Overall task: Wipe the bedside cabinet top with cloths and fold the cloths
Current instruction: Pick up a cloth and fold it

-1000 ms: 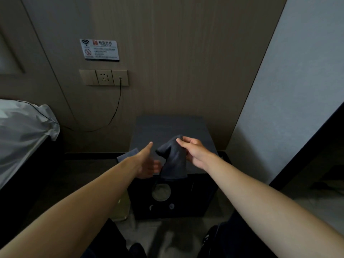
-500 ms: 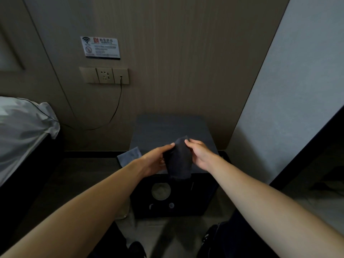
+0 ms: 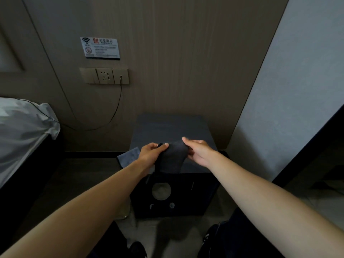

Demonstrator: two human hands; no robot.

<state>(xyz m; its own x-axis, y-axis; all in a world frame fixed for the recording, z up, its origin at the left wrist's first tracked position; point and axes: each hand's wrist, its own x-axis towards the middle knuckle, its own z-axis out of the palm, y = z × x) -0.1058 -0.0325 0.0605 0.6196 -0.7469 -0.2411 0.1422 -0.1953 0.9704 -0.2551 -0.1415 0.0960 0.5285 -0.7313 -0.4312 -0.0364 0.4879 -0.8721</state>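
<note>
The dark grey cloth (image 3: 173,157) is in the lower centre of the frame, held in the air just above the front edge of the bedside cabinet top (image 3: 170,127). Both hands hold it at its upper edge: the left hand (image 3: 151,153) pinches the upper left part between thumb and curled fingers, and the right hand (image 3: 198,151) pinches the upper right part, with its fingers closed on the fabric. Between the two hands the top edge is pulled almost level, from left to right in the picture, and the rest of the cloth hangs down, so its long axis looks close to vertical, with the lower end in front of the dark cabinet face. I think it is held like this to spread and straighten it, so that the edges can be matched for a fold; this is a judgement only. A second, lighter grey cloth (image 3: 129,157) lies at the left front corner of the cabinet top, partly over the edge and partly hidden behind the left wrist. It seems put aside there, within easy reach. Further out, a socket panel (image 3: 104,75) with a plugged cable (image 3: 116,108) is on the wall in the upper left, a wifi sign (image 3: 100,47) is above it, and white bedding (image 3: 22,127) is at the left edge.
</note>
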